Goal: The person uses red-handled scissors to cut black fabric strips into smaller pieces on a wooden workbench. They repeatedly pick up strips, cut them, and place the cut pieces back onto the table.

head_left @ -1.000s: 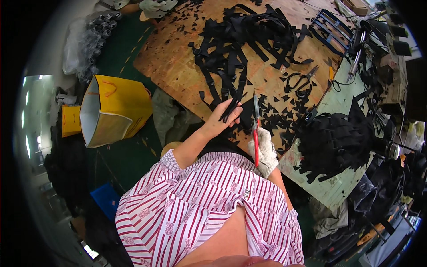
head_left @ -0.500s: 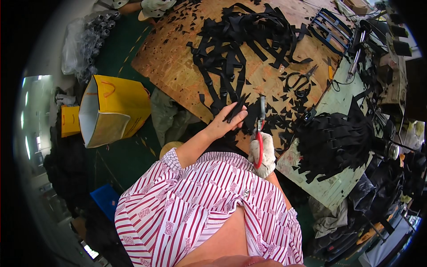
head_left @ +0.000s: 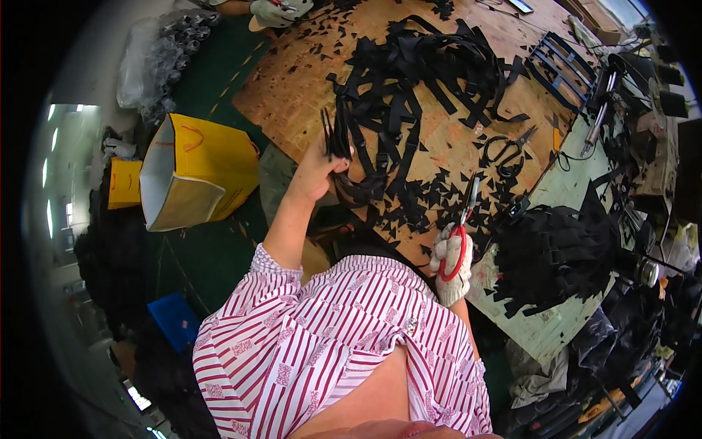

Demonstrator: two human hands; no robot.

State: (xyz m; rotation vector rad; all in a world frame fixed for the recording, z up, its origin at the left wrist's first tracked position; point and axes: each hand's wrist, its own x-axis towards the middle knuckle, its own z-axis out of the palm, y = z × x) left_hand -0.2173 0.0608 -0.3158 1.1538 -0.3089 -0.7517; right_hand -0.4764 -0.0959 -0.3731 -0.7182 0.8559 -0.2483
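Note:
My bare left hand [head_left: 319,170] is closed round several black webbing straps [head_left: 335,135], their ends sticking up above the fist. It is raised near the table's left edge, beside a large tangle of black straps [head_left: 420,62]. In my gloved right hand [head_left: 451,267] is a pair of scissors with red handles [head_left: 463,234], blades pointing away from me. The blades look closed. Small black triangular scraps [head_left: 417,205] lie on the wooden table [head_left: 292,95] between my hands.
Black-handled scissors [head_left: 510,150] and a yellow cutter [head_left: 556,132] lie on the right. A bundle of black straps [head_left: 556,249] covers the green side table [head_left: 526,333]. A yellow bag [head_left: 212,168] stands left. At the far left edge, a co-worker's gloved hand [head_left: 281,12] holds a tool.
My left hand has moved left and slightly farther away with the straps. My right hand has drawn right with the scissors, away from the left hand. The view has shifted slightly.

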